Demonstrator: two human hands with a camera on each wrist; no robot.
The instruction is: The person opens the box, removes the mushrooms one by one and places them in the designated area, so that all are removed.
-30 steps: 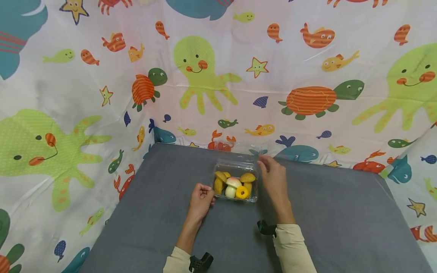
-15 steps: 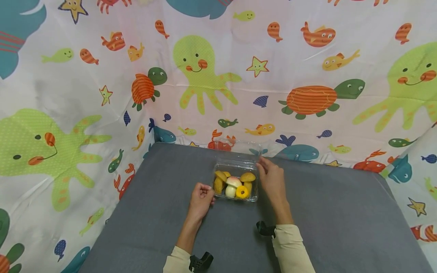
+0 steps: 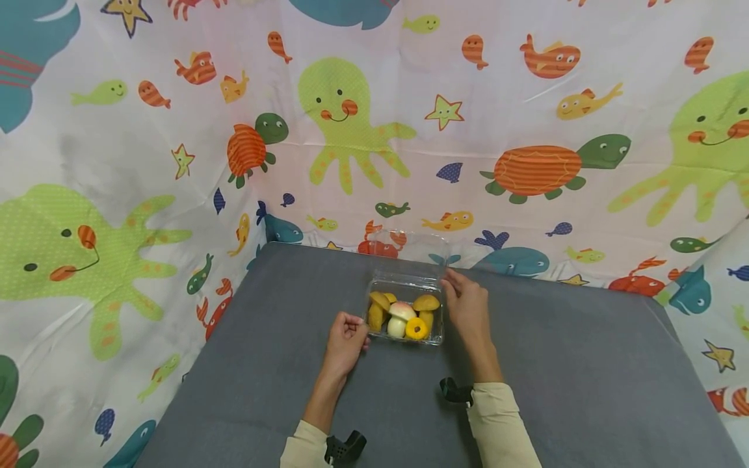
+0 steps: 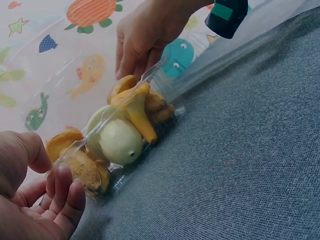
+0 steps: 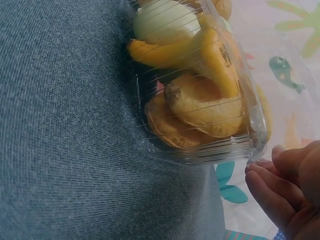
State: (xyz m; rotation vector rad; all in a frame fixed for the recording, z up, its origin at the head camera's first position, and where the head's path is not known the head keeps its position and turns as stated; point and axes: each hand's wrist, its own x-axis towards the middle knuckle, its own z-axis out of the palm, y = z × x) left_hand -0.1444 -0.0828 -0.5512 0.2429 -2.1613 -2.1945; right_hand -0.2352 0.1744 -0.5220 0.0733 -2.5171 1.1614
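A clear plastic clamshell box (image 3: pixel 405 340) sits on the grey cloth with its see-through lid (image 3: pixel 409 250) standing up at the back. Inside lie several toy mushrooms: a pale one with a pinkish cap (image 3: pixel 402 312), a bright yellow trumpet-shaped one (image 3: pixel 416 329) and brownish-yellow ones (image 3: pixel 425 303). My left hand (image 3: pixel 343 346) pinches the box's front left rim between thumb and curled fingers, also plain in the left wrist view. At the right side, my right hand (image 3: pixel 470 308) has thumb and fingertips together at the lid's edge near the hinge; the right wrist view shows them at the clear plastic.
The grey cloth-covered table (image 3: pixel 281 299) spreads around the box. Behind and at both sides hangs a white curtain (image 3: pixel 374 143) printed with sea animals, close to the raised lid. Black wrist devices (image 3: pixel 346 447) sit at the sleeves.
The lid stands a little higher than a second ago. My right hand has shifted slightly left. The left hand, the box and the mushrooms stay in place; the head view has drifted slightly.
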